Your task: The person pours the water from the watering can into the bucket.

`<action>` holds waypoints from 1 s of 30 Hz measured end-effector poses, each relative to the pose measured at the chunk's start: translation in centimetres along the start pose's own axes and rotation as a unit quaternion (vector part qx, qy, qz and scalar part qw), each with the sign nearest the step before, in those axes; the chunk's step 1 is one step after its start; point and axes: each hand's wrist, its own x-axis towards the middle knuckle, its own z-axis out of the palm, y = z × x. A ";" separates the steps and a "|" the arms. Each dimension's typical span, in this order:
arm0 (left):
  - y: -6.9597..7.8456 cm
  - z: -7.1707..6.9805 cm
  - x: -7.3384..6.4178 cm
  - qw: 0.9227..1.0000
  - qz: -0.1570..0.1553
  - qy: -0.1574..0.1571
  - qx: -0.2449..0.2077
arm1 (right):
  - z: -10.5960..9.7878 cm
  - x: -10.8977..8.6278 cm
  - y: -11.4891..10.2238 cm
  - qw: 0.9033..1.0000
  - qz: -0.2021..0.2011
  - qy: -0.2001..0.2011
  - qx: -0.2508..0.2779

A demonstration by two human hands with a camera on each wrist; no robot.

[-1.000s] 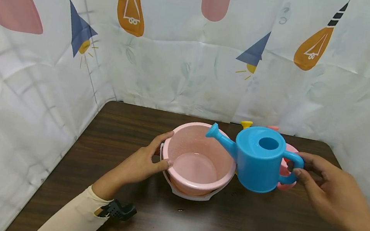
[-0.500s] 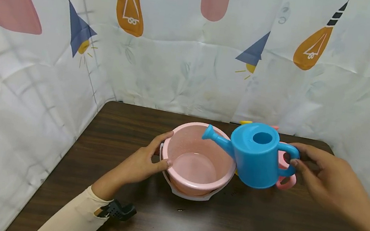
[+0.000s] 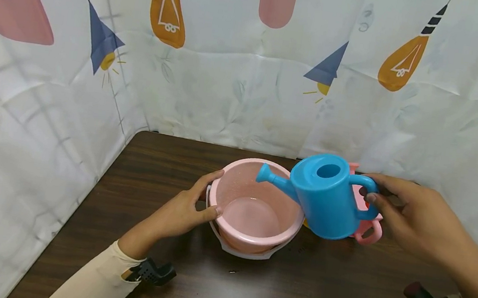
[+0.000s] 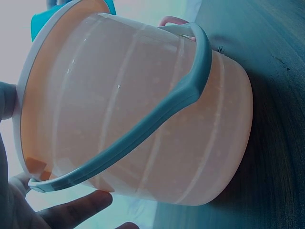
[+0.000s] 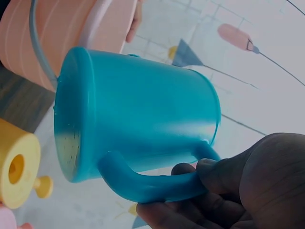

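Note:
A pink bucket (image 3: 253,216) with a pale handle (image 4: 157,119) hanging down its front stands upright on the table. Shallow clear liquid seems to lie on its bottom. My left hand (image 3: 183,212) holds the bucket's left rim, thumb at the front and other fingers along the outer side. My right hand (image 3: 416,217) grips the handle of a blue watering can (image 3: 327,198), raised at the bucket's right side. The can tips slightly left, its spout (image 3: 277,182) over the bucket's opening. No stream shows from the spout. Drops cling to the can's base in the right wrist view.
Behind the blue can stands a pink watering can (image 3: 369,229), partly hidden. A yellow watering can (image 5: 19,162) is beside it, nearly covered in the head view. Patterned white sheets (image 3: 237,93) hang behind and left of the dark wooden table (image 3: 292,292).
My right hand has moved the blue watering can left and slightly up, tilting its spout lower over the bucket. The left hand and bucket have stayed in place.

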 end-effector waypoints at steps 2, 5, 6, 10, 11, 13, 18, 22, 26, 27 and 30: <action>0.0 0.0 0.0 1.000 0.000 0.000 0.000 | 0.0 0.1 -0.1 1.000 0.000 -0.002 -0.001; -0.1 0.0 0.0 1.000 0.002 0.000 0.002 | -0.1 0.3 -0.3 1.000 0.001 -0.005 -0.002; -0.1 0.0 0.0 1.000 0.002 0.000 0.003 | -0.1 0.4 -0.4 1.000 0.001 -0.005 -0.003; 0.0 0.0 0.0 1.000 0.002 0.000 0.003 | -0.1 0.7 -0.6 1.000 0.003 -0.007 -0.004; 0.0 0.0 0.0 1.000 0.002 0.000 0.002 | -0.2 0.7 -0.7 1.000 0.005 -0.008 -0.004; -0.1 0.0 0.0 1.000 0.004 0.001 0.002 | -0.2 0.9 -0.9 1.000 0.009 -0.010 -0.010; -0.2 0.1 0.0 1.000 0.005 0.001 0.007 | -0.3 1.4 -1.3 1.000 0.018 -0.017 -0.006; 0.0 0.1 0.0 1.000 0.006 0.001 0.004 | -0.3 1.6 -1.4 1.000 0.008 -0.017 0.003; 0.0 0.1 0.0 1.000 0.007 -0.001 0.000 | -0.4 1.9 -1.5 1.000 -0.001 -0.019 0.001; -0.1 0.1 0.0 1.000 0.006 -0.002 -0.001 | -0.4 1.9 -1.5 1.000 -0.002 -0.020 0.001; -0.1 0.1 0.1 1.000 0.007 -0.002 0.001 | -0.4 2.0 -1.5 1.000 0.000 -0.023 -0.002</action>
